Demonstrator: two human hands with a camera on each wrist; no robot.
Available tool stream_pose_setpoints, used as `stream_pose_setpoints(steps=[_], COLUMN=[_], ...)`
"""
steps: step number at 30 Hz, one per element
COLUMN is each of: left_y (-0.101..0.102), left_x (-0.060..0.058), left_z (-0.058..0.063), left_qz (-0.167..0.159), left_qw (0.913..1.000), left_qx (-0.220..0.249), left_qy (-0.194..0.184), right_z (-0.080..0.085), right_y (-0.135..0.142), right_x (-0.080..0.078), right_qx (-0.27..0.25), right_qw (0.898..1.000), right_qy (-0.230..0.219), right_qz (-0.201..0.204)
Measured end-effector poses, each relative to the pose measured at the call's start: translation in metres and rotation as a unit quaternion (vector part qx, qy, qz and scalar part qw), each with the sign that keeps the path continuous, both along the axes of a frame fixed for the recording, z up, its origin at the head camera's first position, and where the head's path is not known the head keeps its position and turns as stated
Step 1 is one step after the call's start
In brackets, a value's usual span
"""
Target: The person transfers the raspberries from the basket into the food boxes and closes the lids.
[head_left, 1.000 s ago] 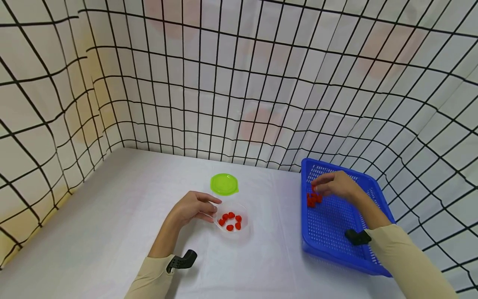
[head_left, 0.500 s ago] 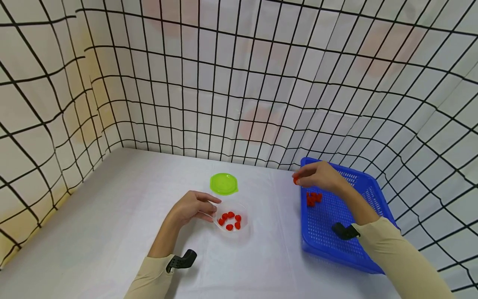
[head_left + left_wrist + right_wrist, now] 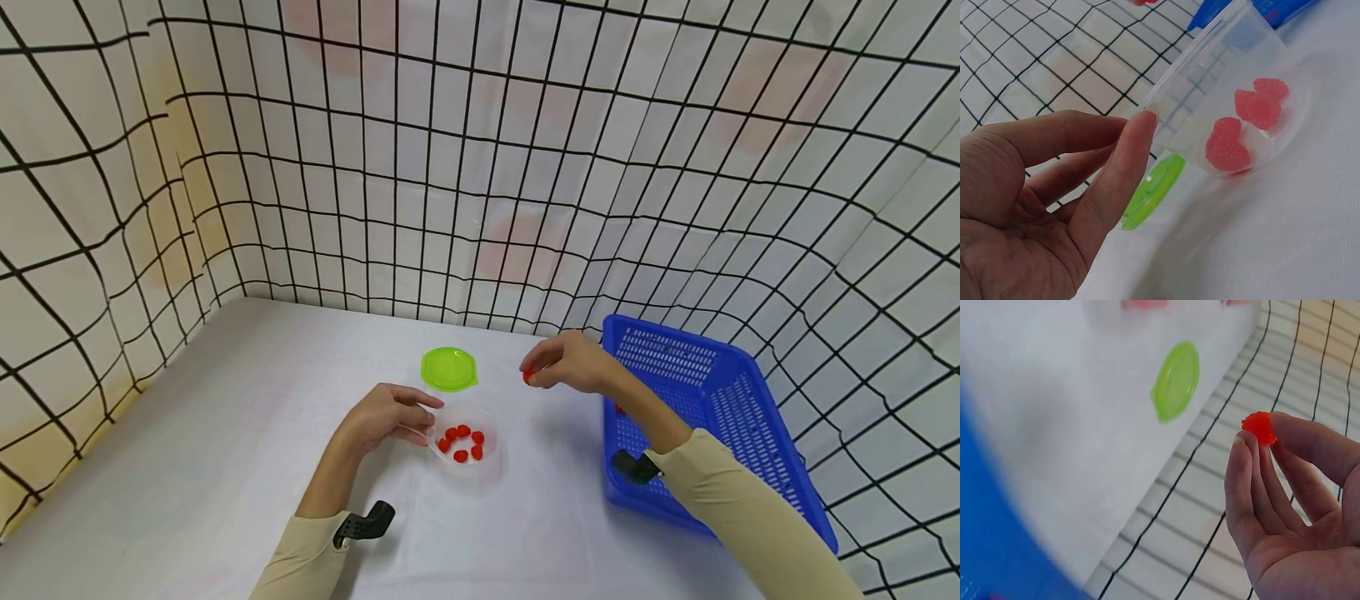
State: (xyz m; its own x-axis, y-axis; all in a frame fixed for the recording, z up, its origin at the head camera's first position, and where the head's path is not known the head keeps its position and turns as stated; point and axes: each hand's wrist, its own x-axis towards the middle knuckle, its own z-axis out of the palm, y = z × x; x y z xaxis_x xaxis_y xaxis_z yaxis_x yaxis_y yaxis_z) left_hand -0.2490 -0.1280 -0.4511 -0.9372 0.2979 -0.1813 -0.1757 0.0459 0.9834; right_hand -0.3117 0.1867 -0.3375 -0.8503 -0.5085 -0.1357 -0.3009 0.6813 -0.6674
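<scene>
Berry pinched in the fingers of the right hand, above the bench. From that hand I place the round tub at eight o'clock, nearer the left hand, which grips its rim.

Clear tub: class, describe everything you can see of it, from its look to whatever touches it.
The tub is round, colourless and see-through, apparently thin plastic, with smooth walls and a rim round its open top. It stands upright on the white table, nearer the viewer than the green lid, which is off it. Six red berries lie spread inside on its bottom. The left hand pinches its rim between thumb and fingers.
</scene>
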Motion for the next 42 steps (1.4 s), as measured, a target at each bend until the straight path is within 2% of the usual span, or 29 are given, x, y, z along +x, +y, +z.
stream_pose_setpoints(steps=[8, 18, 26, 34, 42], left_y=[0.000, 0.000, 0.000, 0.000, 0.000], left_x=[-0.001, -0.001, -0.003, -0.004, -0.003], left_z=[-0.002, -0.002, -0.005, -0.005, -0.005], left_qz=[0.001, 0.002, 0.003, 0.002, 0.000], left_qw=[1.0000, 1.0000, 0.9999, 0.9999, 0.9999], left_qx=[0.001, -0.001, 0.015, 0.011, 0.012], left_qy=[0.002, 0.002, -0.003, -0.003, 0.000], right_z=[-0.009, -0.028, -0.038, -0.047, -0.051], right_y=[-0.034, -0.054, -0.060, -0.061, -0.060], right_x=[0.011, 0.021, 0.029, 0.032, 0.033], right_qx=[-0.001, 0.019, 0.028, 0.028, 0.031], right_qw=[0.999, 0.996, 0.994, 0.991, 0.989], right_qy=[-0.030, -0.056, -0.074, -0.107, -0.109], right_qz=[0.031, 0.066, 0.079, 0.078, 0.089])
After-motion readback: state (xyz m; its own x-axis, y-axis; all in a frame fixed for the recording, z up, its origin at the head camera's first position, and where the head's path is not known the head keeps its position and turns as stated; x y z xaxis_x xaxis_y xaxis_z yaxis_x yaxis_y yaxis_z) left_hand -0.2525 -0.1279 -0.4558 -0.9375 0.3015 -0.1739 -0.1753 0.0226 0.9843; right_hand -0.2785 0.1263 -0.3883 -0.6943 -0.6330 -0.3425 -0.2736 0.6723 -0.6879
